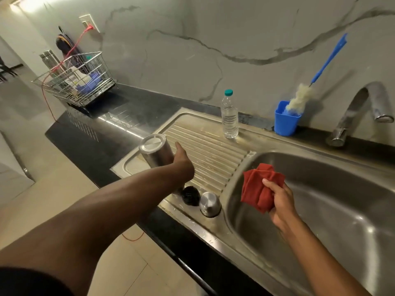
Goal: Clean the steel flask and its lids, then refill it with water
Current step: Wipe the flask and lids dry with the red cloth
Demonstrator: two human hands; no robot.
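My left hand [181, 163] grips the steel flask [156, 151], which stands upside down on the ribbed drainboard [205, 150] with its flat base facing up. Just in front of it, near the drainboard's front edge, lie a black inner lid [190, 195] and a steel cup lid [210, 203], side by side. Over the left rim of the sink basin [320, 199], my right hand [280, 199] holds a crumpled red cloth [259, 186].
A clear water bottle [229, 116] with a teal cap stands at the back of the drainboard. A blue cup [286, 118] holds a blue-handled bottle brush [316, 82]. The tap [363, 107] arches at the right. A wire dish rack [74, 80] sits far left on the black counter.
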